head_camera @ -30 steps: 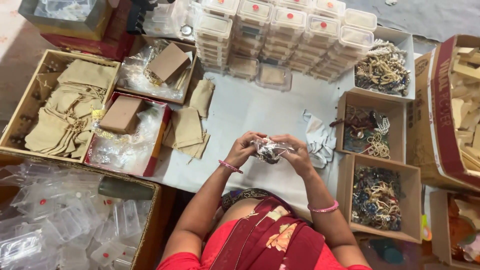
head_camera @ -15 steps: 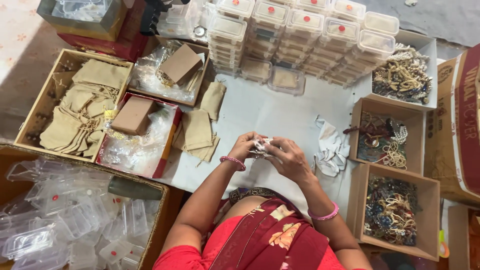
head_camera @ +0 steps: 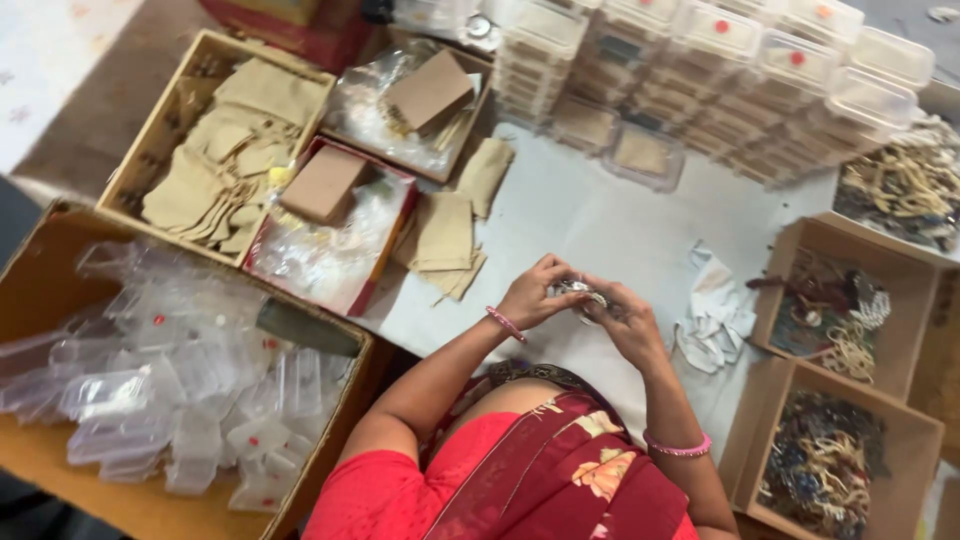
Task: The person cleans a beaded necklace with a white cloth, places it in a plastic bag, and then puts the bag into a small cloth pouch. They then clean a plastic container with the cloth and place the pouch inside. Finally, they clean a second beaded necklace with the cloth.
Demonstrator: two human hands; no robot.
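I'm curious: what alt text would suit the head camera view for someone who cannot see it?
A person's left hand and right hand together hold a small clear packet of jewellery over a pale table, with beige cloth pouches to the left and boxes of tangled jewellery to the right.

I wear a red blouse (head_camera: 385, 500) under a maroon sari (head_camera: 560, 470) printed with orange flowers. A pink bangle (head_camera: 505, 324) circles my left wrist, another pink bangle (head_camera: 678, 447) my right.
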